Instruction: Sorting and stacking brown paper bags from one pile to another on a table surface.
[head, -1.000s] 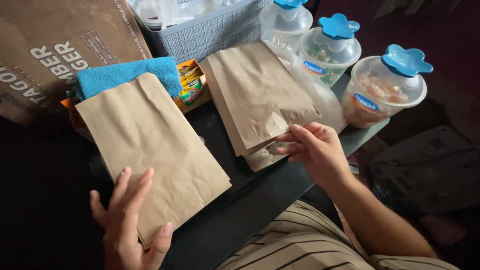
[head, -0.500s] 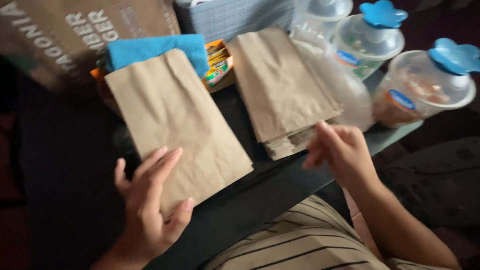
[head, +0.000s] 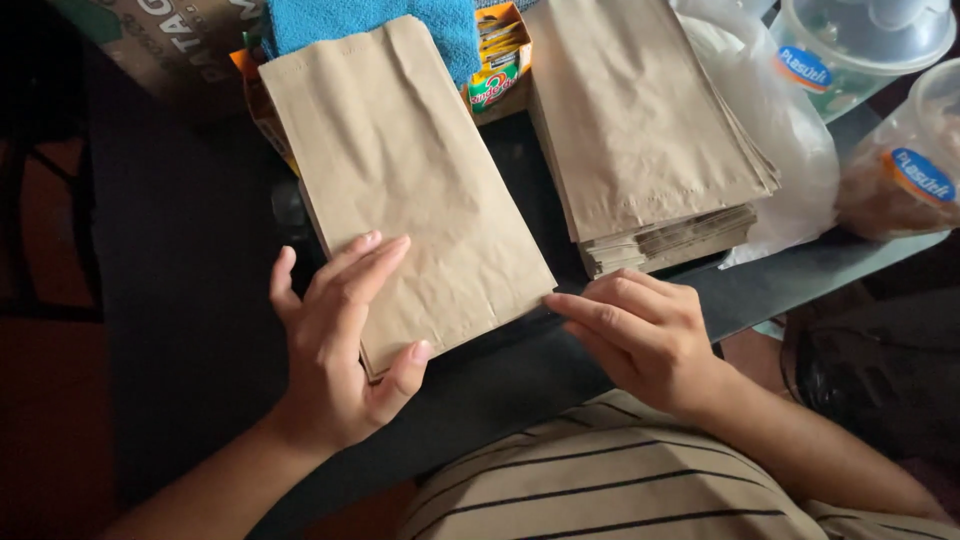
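Note:
A flat brown paper bag (head: 410, 180) lies on the dark table (head: 190, 300) in front of me. My left hand (head: 340, 340) rests on its near left corner, fingers spread on top and the thumb under the near edge. My right hand (head: 640, 330) is at the bag's near right corner, its fingertips touching the edge there. A stack of several more brown paper bags (head: 640, 120) lies to the right, just beyond my right hand.
A blue cloth (head: 370, 20) and a small orange box of packets (head: 500, 70) sit behind the bag. Clear plastic containers (head: 880, 60) and a clear plastic sack (head: 790, 160) stand at the right. Brown cardboard (head: 150, 40) lies at the far left.
The view has closed in on the table. My right hand left the stack and came to the single bag's near right corner. My left hand slid up onto the bag.

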